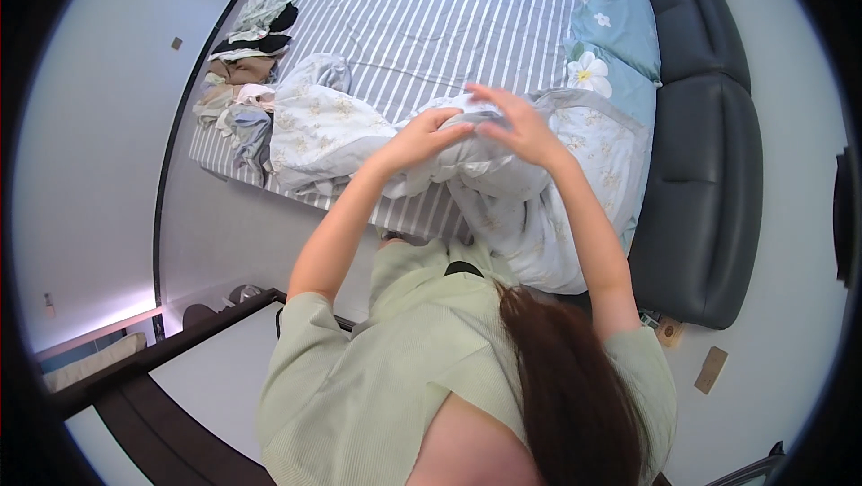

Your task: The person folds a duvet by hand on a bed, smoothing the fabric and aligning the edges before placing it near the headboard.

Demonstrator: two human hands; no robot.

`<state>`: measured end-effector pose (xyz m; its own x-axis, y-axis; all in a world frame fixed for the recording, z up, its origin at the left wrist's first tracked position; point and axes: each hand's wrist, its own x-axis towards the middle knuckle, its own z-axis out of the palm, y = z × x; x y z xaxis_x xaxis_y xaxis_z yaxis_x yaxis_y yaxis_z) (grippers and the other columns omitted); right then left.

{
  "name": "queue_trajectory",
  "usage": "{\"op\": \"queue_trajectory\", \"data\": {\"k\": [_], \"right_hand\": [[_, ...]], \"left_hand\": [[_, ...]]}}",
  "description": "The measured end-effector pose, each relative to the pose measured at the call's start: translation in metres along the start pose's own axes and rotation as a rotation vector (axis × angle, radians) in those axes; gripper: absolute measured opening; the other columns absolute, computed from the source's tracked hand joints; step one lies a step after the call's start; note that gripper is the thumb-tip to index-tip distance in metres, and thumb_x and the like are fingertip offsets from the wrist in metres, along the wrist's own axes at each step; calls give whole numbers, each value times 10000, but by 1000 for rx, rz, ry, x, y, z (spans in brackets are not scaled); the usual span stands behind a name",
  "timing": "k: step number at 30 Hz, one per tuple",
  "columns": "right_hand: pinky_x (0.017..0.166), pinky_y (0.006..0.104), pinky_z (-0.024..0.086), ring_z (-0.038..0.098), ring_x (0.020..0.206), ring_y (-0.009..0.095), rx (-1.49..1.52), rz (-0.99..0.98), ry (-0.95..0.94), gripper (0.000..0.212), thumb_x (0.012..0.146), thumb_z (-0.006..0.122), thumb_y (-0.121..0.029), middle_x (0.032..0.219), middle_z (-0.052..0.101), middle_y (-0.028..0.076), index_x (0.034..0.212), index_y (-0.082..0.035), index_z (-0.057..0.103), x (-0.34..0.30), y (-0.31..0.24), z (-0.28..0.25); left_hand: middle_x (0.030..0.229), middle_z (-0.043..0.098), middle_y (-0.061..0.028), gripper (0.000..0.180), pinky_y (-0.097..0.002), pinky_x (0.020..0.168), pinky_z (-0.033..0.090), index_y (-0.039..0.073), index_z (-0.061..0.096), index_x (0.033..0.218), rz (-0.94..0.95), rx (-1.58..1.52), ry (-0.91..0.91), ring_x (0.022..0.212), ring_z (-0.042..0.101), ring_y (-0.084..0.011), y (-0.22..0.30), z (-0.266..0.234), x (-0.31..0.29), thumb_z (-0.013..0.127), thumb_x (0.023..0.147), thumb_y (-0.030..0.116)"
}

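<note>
A pale floral quilt with grey trim lies bunched across the near side of the bed. My left hand is over the middle of the quilt, thumb and fingers apart, with nothing visible in it. Facing it from the right, my right hand has its fingers spread, slightly blurred. Grey and white folds of the quilt show between and below both hands; whether the fingertips touch them I cannot tell. One part of the quilt hangs over the bed's near edge in front of my legs.
Under the quilt is a grey-and-white striped sheet. Teal pillows with white flowers lie at the right, against a black padded headboard. Several crumpled clothes are piled at the bed's left end. A dark-framed cabinet stands lower left.
</note>
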<state>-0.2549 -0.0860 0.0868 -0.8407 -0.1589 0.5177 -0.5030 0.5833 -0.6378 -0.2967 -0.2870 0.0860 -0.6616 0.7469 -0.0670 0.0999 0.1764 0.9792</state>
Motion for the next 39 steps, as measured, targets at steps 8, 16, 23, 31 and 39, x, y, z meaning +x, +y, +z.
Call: {"op": "queue_trajectory", "data": {"k": [8,16,23,31,39], "right_hand": [[624,290,451,596,669,179,31,372,-251,297,660,712,-203,755,629,85,870,-22,605,36,-23,34],[627,208,427,528,681,60,181,464,135,184,644,699,-5,734,588,-7,773,-31,571,53,-37,39],[638,208,419,521,677,62,109,511,382,181,636,695,6,719,581,-1,754,-33,563,38,-36,39],[683,212,413,518,731,78,48,605,684,193,661,681,1,785,574,8,807,-24,557,23,-30,43],[699,217,416,522,748,87,113,585,735,197,678,668,5,807,575,17,839,-25,558,24,-42,57]], "left_hand": [[881,580,-117,334,-318,715,432,12,538,952,249,209,351,810,555,-213,-28,-27,-11,673,710,198],[1159,417,-135,656,-434,915,339,52,409,1177,362,635,713,1070,425,-341,-146,-49,-40,677,580,100],[1207,351,-140,654,-393,819,458,242,496,1190,594,908,538,1015,480,-315,-219,-105,-79,570,614,-58],[1123,555,17,512,-269,687,506,222,526,1173,852,951,206,894,568,-186,-183,-129,-90,543,688,59],[1102,587,13,386,-301,694,505,146,588,1058,711,815,269,886,592,-213,-188,-132,-99,560,689,36]]}}
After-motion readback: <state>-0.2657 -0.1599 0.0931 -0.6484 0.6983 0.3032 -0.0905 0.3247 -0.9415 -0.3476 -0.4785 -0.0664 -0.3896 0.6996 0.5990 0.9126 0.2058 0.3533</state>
